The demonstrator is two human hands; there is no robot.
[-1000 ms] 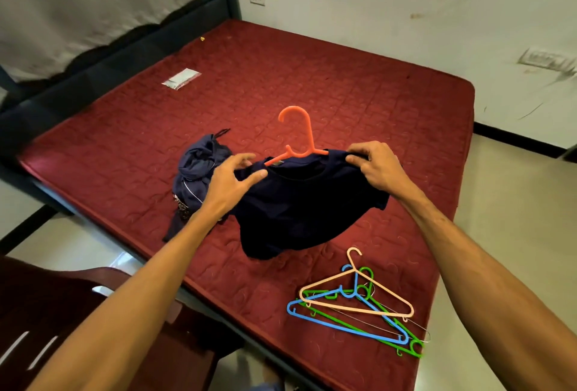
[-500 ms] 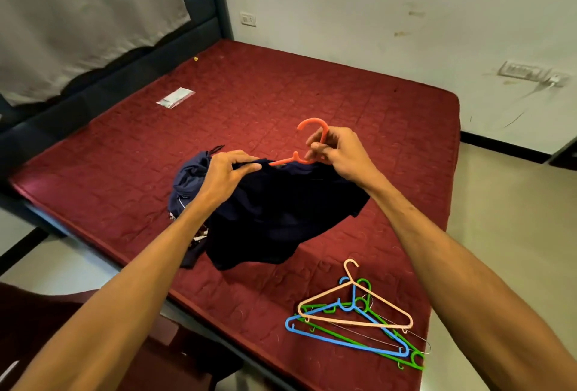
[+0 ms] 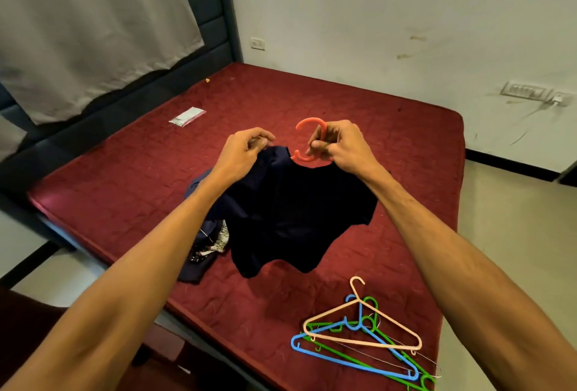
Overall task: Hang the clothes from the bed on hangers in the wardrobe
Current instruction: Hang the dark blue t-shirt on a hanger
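Just now the right hand's fingers (image 3: 318, 144) have closed round the neck of the orange hanger (image 3: 307, 124), below its hook. A second ago that hand was still out at the shirt's far shoulder, and the hanger lay flat on the bed with its arms inside the collar. The right hand (image 3: 342, 148) has since taken the hanger and lifted it, so the hook now stands up above the knuckles.

Across from it, the left hand's fingertips (image 3: 260, 141) are bunched together and pinch the cloth at the near shoulder. The left hand (image 3: 243, 150) has risen level with the right.

Between and below them the navy T-shirt (image 3: 296, 212) hangs from the hanger. Most of it has come up off the red mattress (image 3: 327, 100), where before it lay spread. Whether its hem still brushes the bed I cannot tell.

I judge the threading as good as done: the garment's weight is on the hanger, and the pinching hand looks to be settling the last shoulder. What remains is carrying it to the wardrobe, which is out of view.

The rest of the job waits on the bed. A small heap of dark clothes (image 3: 207, 247) lies just beside the shirt, and the spare hangers (image 3: 352, 361) sit tangled near the bed's corner.
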